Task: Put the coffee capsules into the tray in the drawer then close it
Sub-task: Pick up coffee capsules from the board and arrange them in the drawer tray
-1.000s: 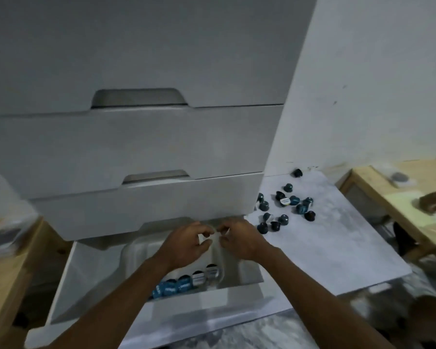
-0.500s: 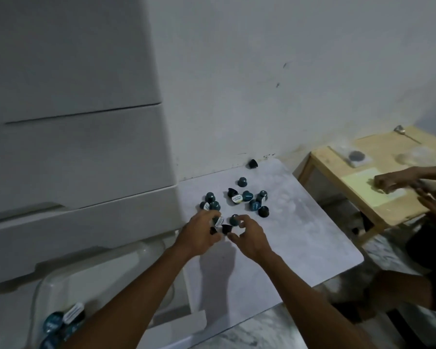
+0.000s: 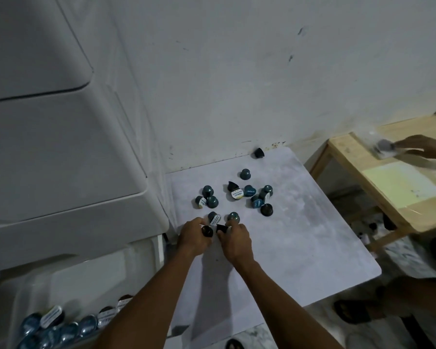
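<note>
Several blue and black coffee capsules (image 3: pixel 247 191) lie scattered on a white marbled board (image 3: pixel 300 248). My left hand (image 3: pixel 193 238) pinches a black capsule (image 3: pixel 207 230) at the near edge of the group. Right beside it, my right hand (image 3: pixel 234 239) pinches another black capsule (image 3: pixel 222 228). Two more capsules (image 3: pixel 233 217) sit just beyond my fingers. At the lower left the bottom drawer (image 3: pixel 159 250) stands open, and its white tray (image 3: pixel 20 295) holds several capsules (image 3: pixel 58 326) in a row.
A white drawer cabinet (image 3: pixel 61 147) fills the left side, with a white wall behind the board. One black capsule (image 3: pixel 258 152) lies apart near the wall. At the right stands a low wooden table (image 3: pixel 388 187) where another person's hand (image 3: pixel 423 147) handles a plastic bag.
My hands left the tray in the drawer and moved right to the board. Each has now taken hold of a black capsule. The view has swung right.
</note>
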